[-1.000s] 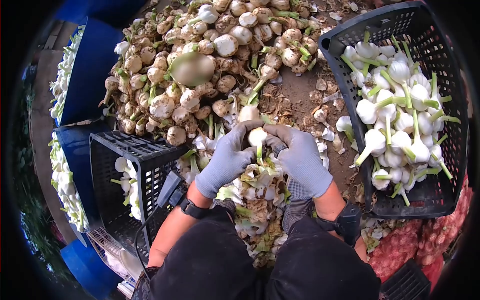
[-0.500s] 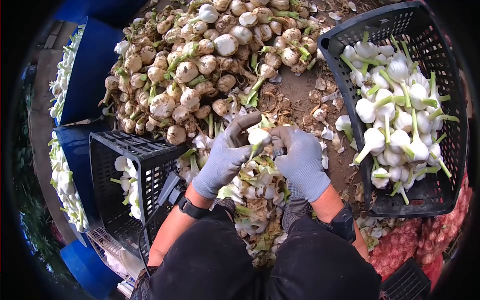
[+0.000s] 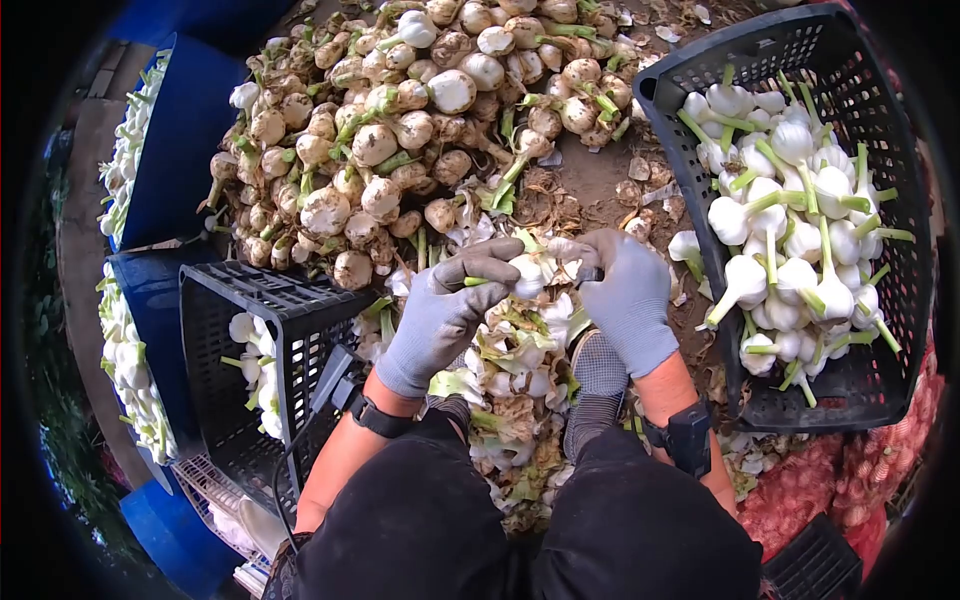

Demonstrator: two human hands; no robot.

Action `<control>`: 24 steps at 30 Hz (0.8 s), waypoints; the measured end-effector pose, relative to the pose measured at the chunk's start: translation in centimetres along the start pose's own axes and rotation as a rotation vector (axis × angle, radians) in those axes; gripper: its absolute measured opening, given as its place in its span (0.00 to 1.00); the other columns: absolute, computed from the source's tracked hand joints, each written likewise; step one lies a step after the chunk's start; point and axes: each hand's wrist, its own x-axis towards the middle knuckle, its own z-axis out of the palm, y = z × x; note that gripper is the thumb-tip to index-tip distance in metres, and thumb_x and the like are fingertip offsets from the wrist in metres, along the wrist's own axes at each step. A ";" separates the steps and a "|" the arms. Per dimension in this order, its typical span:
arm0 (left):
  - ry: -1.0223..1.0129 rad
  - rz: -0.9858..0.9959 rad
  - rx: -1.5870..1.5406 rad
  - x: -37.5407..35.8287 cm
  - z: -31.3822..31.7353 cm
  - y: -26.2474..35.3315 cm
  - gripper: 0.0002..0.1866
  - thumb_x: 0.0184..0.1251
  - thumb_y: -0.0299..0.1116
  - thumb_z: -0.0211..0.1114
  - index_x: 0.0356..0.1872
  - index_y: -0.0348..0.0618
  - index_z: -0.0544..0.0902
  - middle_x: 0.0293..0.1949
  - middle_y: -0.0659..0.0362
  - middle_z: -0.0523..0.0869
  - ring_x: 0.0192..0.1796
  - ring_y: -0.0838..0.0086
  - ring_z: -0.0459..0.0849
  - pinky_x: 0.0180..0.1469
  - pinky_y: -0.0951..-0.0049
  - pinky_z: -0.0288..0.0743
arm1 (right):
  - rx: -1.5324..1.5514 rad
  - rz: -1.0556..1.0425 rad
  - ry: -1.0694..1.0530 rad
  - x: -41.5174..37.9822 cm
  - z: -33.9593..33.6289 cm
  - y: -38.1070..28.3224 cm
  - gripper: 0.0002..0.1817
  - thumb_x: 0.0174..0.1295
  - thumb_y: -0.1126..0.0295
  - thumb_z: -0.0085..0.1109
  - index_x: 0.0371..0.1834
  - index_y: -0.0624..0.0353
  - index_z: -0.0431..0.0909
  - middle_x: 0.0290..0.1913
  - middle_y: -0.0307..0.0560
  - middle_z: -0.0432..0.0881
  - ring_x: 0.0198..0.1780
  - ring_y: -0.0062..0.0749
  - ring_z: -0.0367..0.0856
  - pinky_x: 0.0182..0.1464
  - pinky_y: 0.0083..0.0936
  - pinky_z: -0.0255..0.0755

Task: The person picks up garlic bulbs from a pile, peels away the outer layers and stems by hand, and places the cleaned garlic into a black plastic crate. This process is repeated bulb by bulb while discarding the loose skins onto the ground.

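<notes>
Your grey-gloved left hand [image 3: 440,310] is closed around a white peeled garlic bulb [image 3: 527,270], held over the heap of pale husk peelings [image 3: 515,385] between your knees. Your grey-gloved right hand [image 3: 628,295] pinches a small dark tool at the bulb. Two black slotted plastic crates flank you: the right one [image 3: 860,390] full of cleaned bulbs, the left one [image 3: 290,310] nearly empty. The mound of unpeeled garlic [image 3: 400,130] lies ahead. No writing is readable.

Both hands wear grey knitted cloth gloves, matt and finely ribbed: the left hand [image 3: 440,310] and the right hand [image 3: 628,300]. Between them sits a smooth, white peeled garlic bulb [image 3: 527,272] with papery skin. The heap of unpeeled garlic bulbs [image 3: 400,130] looks rough and soil-dulled. The black perforated plastic crate [image 3: 860,90] is matt; its cleaned white bulbs [image 3: 790,240] look faintly glossy.
</notes>
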 end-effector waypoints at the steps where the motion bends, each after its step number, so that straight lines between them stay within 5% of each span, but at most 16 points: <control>1: -0.061 0.025 0.011 0.0 0.0 0.3 0.13 0.64 0.34 0.71 0.45 0.37 0.86 0.61 0.51 0.80 0.59 0.71 0.79 0.57 0.71 0.75 | -0.042 0.062 0.047 -0.1 0.5 1.2 0.08 0.52 0.71 0.61 0.36 0.53 0.81 0.29 0.49 0.82 0.32 0.45 0.83 0.35 0.39 0.75; 6: -0.083 -0.073 -0.120 0.5 -0.7 1.7 0.14 0.63 0.25 0.69 0.50 0.36 0.83 0.65 0.47 0.75 0.58 0.60 0.83 0.54 0.62 0.83 | 0.017 0.299 -0.249 -3.7 1.2 1.9 0.12 0.57 0.73 0.57 0.44 0.55 0.81 0.37 0.52 0.85 0.40 0.51 0.84 0.42 0.42 0.76; 8: 0.028 -0.189 -0.273 1.9 1.8 3.3 0.24 0.62 0.26 0.70 0.60 0.37 0.78 0.65 0.46 0.75 0.59 0.60 0.82 0.56 0.61 0.82 | 0.157 0.239 -0.414 -5.1 1.5 1.3 0.17 0.56 0.73 0.57 0.50 0.55 0.80 0.38 0.52 0.85 0.43 0.51 0.84 0.46 0.41 0.77; 10: -0.215 -0.098 -0.183 3.4 7.3 6.7 0.36 0.61 0.27 0.72 0.70 0.38 0.66 0.67 0.46 0.73 0.61 0.59 0.81 0.60 0.62 0.80 | 0.434 0.262 -0.446 -5.2 1.5 0.3 0.23 0.56 0.74 0.55 0.58 0.52 0.77 0.45 0.54 0.84 0.48 0.53 0.82 0.54 0.40 0.76; 12: -0.400 0.031 -0.166 4.1 10.8 9.8 0.41 0.63 0.29 0.70 0.75 0.38 0.58 0.69 0.45 0.70 0.62 0.58 0.80 0.62 0.63 0.79 | -0.119 0.059 -0.113 -5.3 2.4 1.7 0.25 0.60 0.63 0.59 0.63 0.50 0.73 0.49 0.56 0.81 0.44 0.53 0.82 0.47 0.44 0.76; 14: -0.268 0.202 -0.122 5.8 9.6 9.7 0.35 0.70 0.35 0.62 0.74 0.37 0.60 0.68 0.46 0.71 0.60 0.59 0.81 0.60 0.64 0.79 | -0.183 0.200 0.042 -2.8 1.1 3.9 0.31 0.60 0.63 0.60 0.69 0.46 0.67 0.54 0.54 0.79 0.45 0.51 0.81 0.47 0.44 0.77; 16: -0.044 0.105 -0.073 6.3 7.7 7.9 0.32 0.72 0.35 0.61 0.72 0.36 0.62 0.66 0.48 0.74 0.59 0.62 0.82 0.58 0.65 0.80 | -0.355 0.421 0.038 -0.5 1.4 6.0 0.33 0.62 0.59 0.59 0.71 0.52 0.65 0.58 0.55 0.77 0.58 0.49 0.78 0.56 0.43 0.75; 18: -0.023 -0.039 0.025 6.4 5.2 3.2 0.30 0.72 0.34 0.61 0.71 0.35 0.65 0.63 0.51 0.76 0.55 0.67 0.83 0.54 0.69 0.80 | -0.578 0.547 -0.097 0.8 4.7 9.3 0.33 0.58 0.60 0.62 0.69 0.51 0.68 0.51 0.54 0.80 0.55 0.49 0.79 0.51 0.45 0.75; 20: -0.066 -0.187 0.263 5.7 3.3 -0.6 0.29 0.69 0.31 0.65 0.68 0.35 0.68 0.58 0.53 0.80 0.54 0.72 0.82 0.54 0.75 0.77 | -0.529 0.410 -0.001 0.0 9.8 13.5 0.35 0.52 0.60 0.63 0.68 0.50 0.69 0.43 0.49 0.80 0.49 0.45 0.79 0.50 0.43 0.72; 22: -0.041 -0.172 0.373 4.7 3.0 -2.7 0.31 0.67 0.32 0.68 0.69 0.36 0.68 0.58 0.53 0.79 0.51 0.74 0.82 0.51 0.76 0.76 | -0.483 0.266 -0.181 0.3 5.0 6.8 0.34 0.52 0.65 0.59 0.67 0.49 0.70 0.39 0.44 0.80 0.44 0.39 0.78 0.52 0.41 0.69; 24: -0.011 -0.198 0.314 4.2 2.9 -3.2 0.30 0.64 0.31 0.69 0.66 0.35 0.70 0.53 0.52 0.81 0.45 0.76 0.83 0.43 0.78 0.78 | -0.314 -0.122 -0.002 -0.3 2.9 1.9 0.22 0.62 0.65 0.54 0.60 0.51 0.75 0.36 0.43 0.80 0.41 0.38 0.79 0.59 0.40 0.63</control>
